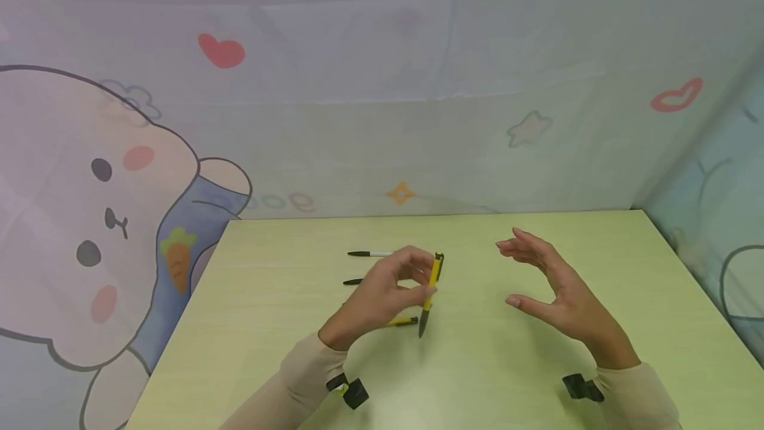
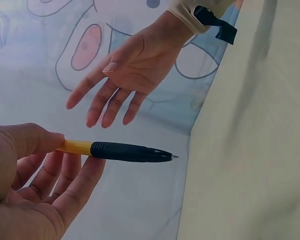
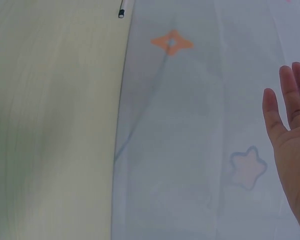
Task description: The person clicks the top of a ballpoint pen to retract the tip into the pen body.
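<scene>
A yellow pen with a black grip (image 2: 132, 152) is pinched between the thumb and fingers of my left hand (image 1: 384, 290). In the head view that yellow pen (image 1: 431, 284) stands nearly upright above the table, its dark tip pointing down; the left wrist view shows the metal point out. My right hand (image 1: 558, 290) is held to the right, its fingers spread from the thumb and holding nothing. Beneath and behind the left hand lie a white pen with a black end (image 1: 370, 254), another black-ended pen (image 1: 352, 282) and a second yellow pen (image 1: 402, 321), each partly hidden.
The pale yellow-green table (image 1: 495, 377) ends at a cloth backdrop (image 1: 358, 118) printed with hearts, a star and a cartoon animal. Another cloth wall (image 1: 740, 217) rises at the right. Dark wrist mounts (image 1: 346, 390) sit on both sleeves.
</scene>
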